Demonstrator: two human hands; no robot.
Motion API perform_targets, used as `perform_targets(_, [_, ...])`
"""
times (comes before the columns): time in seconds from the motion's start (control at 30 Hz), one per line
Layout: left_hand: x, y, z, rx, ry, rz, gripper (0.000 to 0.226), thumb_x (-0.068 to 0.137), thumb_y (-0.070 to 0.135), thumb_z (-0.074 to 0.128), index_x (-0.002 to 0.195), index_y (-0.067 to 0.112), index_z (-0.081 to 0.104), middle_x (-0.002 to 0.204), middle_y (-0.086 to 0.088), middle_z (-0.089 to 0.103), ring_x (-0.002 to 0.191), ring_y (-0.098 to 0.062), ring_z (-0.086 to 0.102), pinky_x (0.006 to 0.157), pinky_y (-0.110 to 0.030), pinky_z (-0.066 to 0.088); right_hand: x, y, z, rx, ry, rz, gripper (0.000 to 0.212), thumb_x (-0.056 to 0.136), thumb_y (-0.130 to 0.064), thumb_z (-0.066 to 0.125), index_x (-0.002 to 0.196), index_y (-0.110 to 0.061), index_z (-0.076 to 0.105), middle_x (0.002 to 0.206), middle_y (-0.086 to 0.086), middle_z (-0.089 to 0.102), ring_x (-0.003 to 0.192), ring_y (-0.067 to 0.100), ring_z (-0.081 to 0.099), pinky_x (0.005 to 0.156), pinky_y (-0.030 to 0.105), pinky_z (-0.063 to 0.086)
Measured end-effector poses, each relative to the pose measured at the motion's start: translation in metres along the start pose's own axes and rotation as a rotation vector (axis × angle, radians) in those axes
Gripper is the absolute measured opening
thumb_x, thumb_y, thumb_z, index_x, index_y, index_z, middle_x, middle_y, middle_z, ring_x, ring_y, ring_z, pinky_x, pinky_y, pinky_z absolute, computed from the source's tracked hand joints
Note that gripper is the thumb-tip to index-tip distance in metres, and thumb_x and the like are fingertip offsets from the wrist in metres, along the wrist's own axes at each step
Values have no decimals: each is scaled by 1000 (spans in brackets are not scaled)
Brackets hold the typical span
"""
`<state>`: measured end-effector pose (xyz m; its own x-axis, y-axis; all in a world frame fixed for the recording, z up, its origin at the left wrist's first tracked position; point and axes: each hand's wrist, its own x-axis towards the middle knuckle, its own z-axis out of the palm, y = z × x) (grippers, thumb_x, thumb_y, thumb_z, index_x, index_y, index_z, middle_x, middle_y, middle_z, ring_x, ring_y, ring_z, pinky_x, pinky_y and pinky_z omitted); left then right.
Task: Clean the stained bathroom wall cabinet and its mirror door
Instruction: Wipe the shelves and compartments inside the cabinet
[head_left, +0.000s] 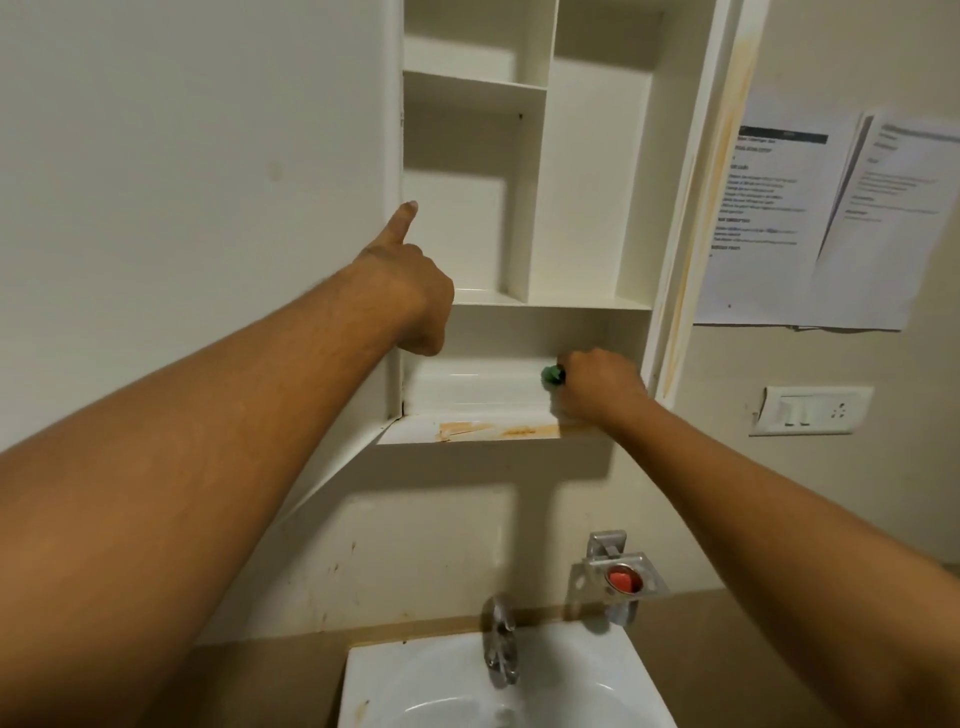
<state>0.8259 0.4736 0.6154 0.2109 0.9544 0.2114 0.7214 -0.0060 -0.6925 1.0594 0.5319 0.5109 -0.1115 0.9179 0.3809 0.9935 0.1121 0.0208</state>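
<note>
The mirror door (208, 156) fills the upper left of the frame. It stands swung open, showing only its plain white back, and its lower edge slants down toward the bottom left. The left hand (415, 296) sits where the door meets the cabinet (582, 182), left of centre. Its thumb is stretched straight up against the door's edge and its other fingers are curled under. Whether they clasp anything cannot be told.

The cabinet takes the upper middle of the frame. It is white inside, with small shelves stacked on the left, a tall compartment on the right and one wide low compartment beneath them. Its inner surfaces look pale and glossy. Orange-brown stains (488, 430) smear the front lip of the bottom shelf, just below centre.

At the right end of the low compartment, the right hand (597, 384) has its fingers closed on a green scrubbing pad (551, 374), which touches the compartment's back wall. Orange streaks also run down the cabinet's right frame strip (727, 130).

Further right, printed papers (831, 223) hang on the wall, with a switch plate (810, 410) below them. Along the bottom of the frame sits a white basin (395, 691) with a metal tap (501, 644). Right of the tap, a metal soap dish (652, 584) holds a red soap (622, 579).
</note>
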Motion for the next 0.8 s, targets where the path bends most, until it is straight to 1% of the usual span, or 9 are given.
perform_targets(0.13, [-1,2,-3,-47,-10,-5,43,97,35,44,135,30,62,100,6,71,118,-21,61,117,-61,-24,-13,-32,0,118,-32,48,32,76,-34,67,105,-19,69,96,5,67,90,29,62,85,39,56])
perform_targets(0.23, [0,6,-10,-83,-37,-19,46,95,27,41,136,27,61,97,5,71,114,-20,62,118,-61,-24,-43,-91,8,151,138,-124,36,90,-37,56,117,-19,70,111,10,65,105,35,58,87,40,45])
perform_targets(0.3, [-1,6,-8,-93,-40,-20,48,94,27,41,138,27,60,99,5,72,116,-20,62,118,-59,-24,-67,-127,16,197,233,-253,40,91,-34,46,118,-18,71,112,9,65,105,35,55,85,42,42])
perform_targets(0.37, [-1,3,-3,-84,-29,-15,48,94,31,41,139,29,59,102,5,72,117,-20,62,118,-57,-25,-85,-131,21,211,254,-353,45,83,-29,46,119,-17,70,114,8,64,104,34,55,84,42,43])
perform_targets(0.43, [-1,0,3,-66,-19,0,49,93,35,41,140,31,58,106,5,72,121,-21,60,117,-56,-25,-92,-102,24,154,263,-397,45,78,-27,53,118,-18,71,115,6,65,103,33,58,84,41,46])
perform_targets(0.53, [2,-1,6,-54,-24,12,49,94,37,43,140,32,58,111,5,72,124,-22,58,116,-56,-25,-89,-21,18,52,247,-199,40,82,-26,60,121,-22,70,114,3,65,104,30,60,87,41,46])
perform_targets(0.63, [3,1,4,-53,-27,11,48,92,35,44,138,31,59,111,5,72,120,-22,60,117,-57,-24,-87,34,8,-78,240,41,31,93,-31,51,116,-23,70,110,2,65,102,29,61,88,43,45])
perform_targets(0.73, [-1,4,0,-68,-35,4,49,90,26,44,135,28,62,102,4,72,113,-23,62,117,-58,-23,-81,0,6,-143,264,39,33,94,-36,48,106,-17,72,103,5,67,99,31,61,86,43,45])
perform_targets(0.8, [-2,6,-4,-79,-34,-9,48,89,22,42,131,25,64,96,3,71,108,-22,63,117,-59,-22,-80,-48,8,-20,263,-44,31,91,-33,53,104,-13,73,102,8,67,95,32,60,81,40,45])
